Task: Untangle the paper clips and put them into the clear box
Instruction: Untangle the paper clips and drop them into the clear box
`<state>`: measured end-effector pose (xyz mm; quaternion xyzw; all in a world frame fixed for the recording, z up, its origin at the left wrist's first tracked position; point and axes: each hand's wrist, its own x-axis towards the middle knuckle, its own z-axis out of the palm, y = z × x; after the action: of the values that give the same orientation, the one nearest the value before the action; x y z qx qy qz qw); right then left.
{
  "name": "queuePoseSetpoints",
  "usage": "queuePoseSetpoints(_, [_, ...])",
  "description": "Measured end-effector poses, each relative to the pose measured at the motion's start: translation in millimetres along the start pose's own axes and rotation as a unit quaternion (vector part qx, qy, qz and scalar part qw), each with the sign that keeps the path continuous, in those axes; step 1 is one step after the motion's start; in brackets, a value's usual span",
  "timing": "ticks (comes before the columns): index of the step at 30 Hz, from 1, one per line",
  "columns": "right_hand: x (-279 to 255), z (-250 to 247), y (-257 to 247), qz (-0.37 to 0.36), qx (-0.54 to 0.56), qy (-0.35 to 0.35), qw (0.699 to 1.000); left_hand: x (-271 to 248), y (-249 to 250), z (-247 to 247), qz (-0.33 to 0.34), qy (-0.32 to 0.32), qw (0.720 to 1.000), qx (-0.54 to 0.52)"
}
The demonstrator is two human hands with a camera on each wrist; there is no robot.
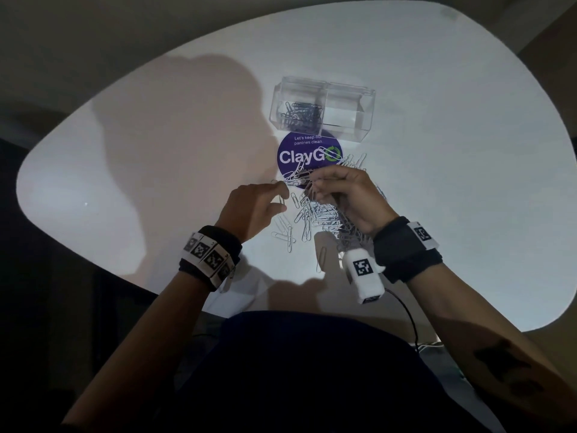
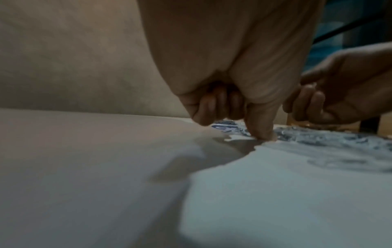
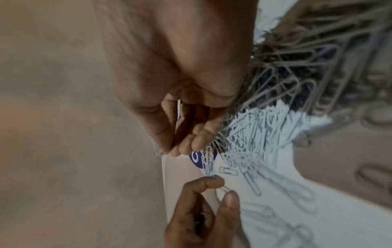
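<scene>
While the right hand (image 1: 346,195) hung over the heap, its thumb and fingers were pinched on a linked bunch of paper clips (image 1: 304,182) lifted just clear of the table (image 1: 468,151).
Left hand (image 1: 253,207): thumb and forefinger closed on one clip (image 3: 223,188) at the bunch's near end; other fingers curled.
Heap of paper clips (image 1: 321,214): loose and interlocked, on the table's middle toward the near edge, under and beside both hands.
Purple round sticker (image 1: 309,157): flat on the table, partly covered by clips.
Clear box (image 1: 321,109): just beyond the sticker; two compartments, clips already in the left one.
Handling, as judged: clips light, thin, springy wire, smooth and apt to slip or snag; best pinched at a rounded end and slid free, not pulled.
</scene>
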<state>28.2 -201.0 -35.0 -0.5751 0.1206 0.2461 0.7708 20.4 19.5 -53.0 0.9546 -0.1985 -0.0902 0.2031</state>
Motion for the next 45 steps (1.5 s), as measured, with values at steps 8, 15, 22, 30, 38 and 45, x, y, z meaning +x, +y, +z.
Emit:
queuePoseSetpoints(8, [3.0, 3.7, -5.8, 0.08, 0.095, 0.004, 0.992, 7.5, 1.9, 2.4, -0.008, -0.025, 1.0, 0.015])
queuePoseSetpoints(15, [4.2, 8.4, -3.3, 0.043, -0.115, 0.052, 0.991, 1.6, 0.1, -2.0, 0.008, 0.032, 0.999, 0.031])
queuePoseSetpoints(22, [12.4, 20.4, 4.0, -0.105, -0.503, 0.045, 0.856, 6.0, 5.1, -8.6, 0.013, -0.016, 0.996, 0.086])
queuePoseSetpoints(30, [14.6, 49.5, 13.2, -0.164, -0.689, 0.015, 0.706, 9.7, 7.1, -8.9, -0.03, -0.078, 0.994, 0.072])
queuePoseSetpoints(38, [24.8, 38.6, 11.4, -0.078, -0.65, -0.03, 0.755, 11.2, 9.7, -11.2, -0.062, -0.123, 0.99, 0.014])
queuePoseSetpoints(45, [18.8, 16.1, -4.0, -0.027, -0.48, -0.01, 0.877, 11.2, 13.8, -40.7, -0.205, -0.07, 0.916, -0.336])
